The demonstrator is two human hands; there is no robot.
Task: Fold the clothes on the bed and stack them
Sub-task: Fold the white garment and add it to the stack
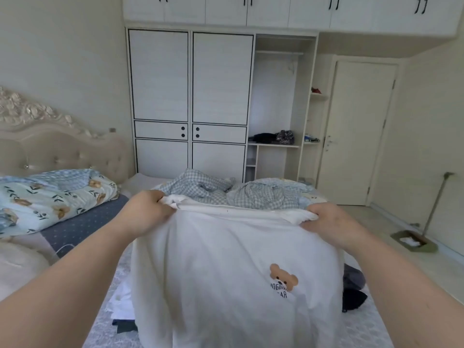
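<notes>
A white T-shirt (226, 267) with a small bear print on its chest hangs stretched out in front of me above the bed (364, 330). My left hand (148, 212) grips its upper left corner and my right hand (331, 222) grips its upper right corner, both fists closed on bunched fabric. The shirt hides most of what lies under it. A dark garment (352, 290) peeks out at its right edge. White and dark cloth (120, 312) shows below its left edge.
A rumpled blue checked quilt (226, 194) lies on the far side of the bed. A floral quilt (50, 197) sits left by the padded headboard (62, 146). Behind stands a white wardrobe (190, 101); a dustpan (414, 241) rests on the floor at right.
</notes>
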